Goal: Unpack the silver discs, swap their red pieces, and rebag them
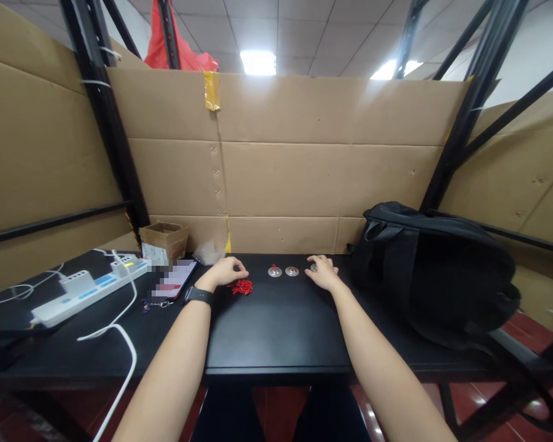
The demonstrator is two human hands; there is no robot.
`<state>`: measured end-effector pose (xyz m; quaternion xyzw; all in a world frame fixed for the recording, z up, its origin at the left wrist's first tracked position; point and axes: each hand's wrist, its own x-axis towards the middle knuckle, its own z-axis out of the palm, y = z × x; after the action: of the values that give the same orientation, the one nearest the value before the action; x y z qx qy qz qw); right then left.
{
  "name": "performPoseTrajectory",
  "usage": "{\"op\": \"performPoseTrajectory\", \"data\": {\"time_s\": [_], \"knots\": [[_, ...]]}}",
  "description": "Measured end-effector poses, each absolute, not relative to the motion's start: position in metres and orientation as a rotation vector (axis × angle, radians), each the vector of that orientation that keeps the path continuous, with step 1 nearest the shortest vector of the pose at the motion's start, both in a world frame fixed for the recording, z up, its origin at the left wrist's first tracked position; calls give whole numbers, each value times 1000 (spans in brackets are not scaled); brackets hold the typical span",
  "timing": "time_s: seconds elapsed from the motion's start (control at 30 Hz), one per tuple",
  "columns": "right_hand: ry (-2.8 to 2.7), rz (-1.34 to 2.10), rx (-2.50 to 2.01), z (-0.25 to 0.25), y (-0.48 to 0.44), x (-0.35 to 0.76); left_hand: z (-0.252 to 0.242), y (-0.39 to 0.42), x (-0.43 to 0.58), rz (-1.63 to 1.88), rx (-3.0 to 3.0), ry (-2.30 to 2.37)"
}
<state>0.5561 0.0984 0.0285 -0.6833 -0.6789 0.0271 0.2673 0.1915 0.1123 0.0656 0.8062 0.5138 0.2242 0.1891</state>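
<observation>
Above a small pile of red cords (242,287) is my left hand (225,271), thumb and fingers pinched together. Whether something thin is between its fingertips cannot be made out. To the right, my right hand (323,273) reaches over a round silvery disc (314,267), thumb and fingers apart around it; the hand covers most of that disc. Two more shiny domed discs lie between my hands: the left disc (274,271) has a red loop standing up from its middle, and the right disc (292,271) shows a red spot at its centre.
A black backpack (433,276) fills the table's right side. On the left lie a white power strip (92,291) with cables, a phone-like flat item (177,279) with a keyring, and a small cardboard box (164,239). Cardboard walls (286,178) enclose the black table (276,337).
</observation>
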Motion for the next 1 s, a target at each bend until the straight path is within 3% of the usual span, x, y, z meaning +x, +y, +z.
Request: {"op": "performPoseTrajectory", "data": {"time_s": [0.1, 0.2, 0.4, 0.53, 0.73, 1.0], "knots": [[-1833, 81, -1840, 28, 99, 555, 59, 120, 183, 779, 2200, 1825], [-1847, 80, -1836, 28, 99, 554, 49, 127, 175, 671, 2131, 2068], [-1857, 77, -1841, 29, 97, 553, 40, 131, 175, 346, 2056, 2163], [-1854, 83, -1846, 30, 97, 554, 42, 129, 176, 339, 2053, 2183], [-1854, 81, -1824, 29, 97, 554, 46, 128, 172, 494, 2083, 2213], [-1890, 44, -1647, 37, 90, 545, 64, 117, 186, 988, 2270, 2152]]}}
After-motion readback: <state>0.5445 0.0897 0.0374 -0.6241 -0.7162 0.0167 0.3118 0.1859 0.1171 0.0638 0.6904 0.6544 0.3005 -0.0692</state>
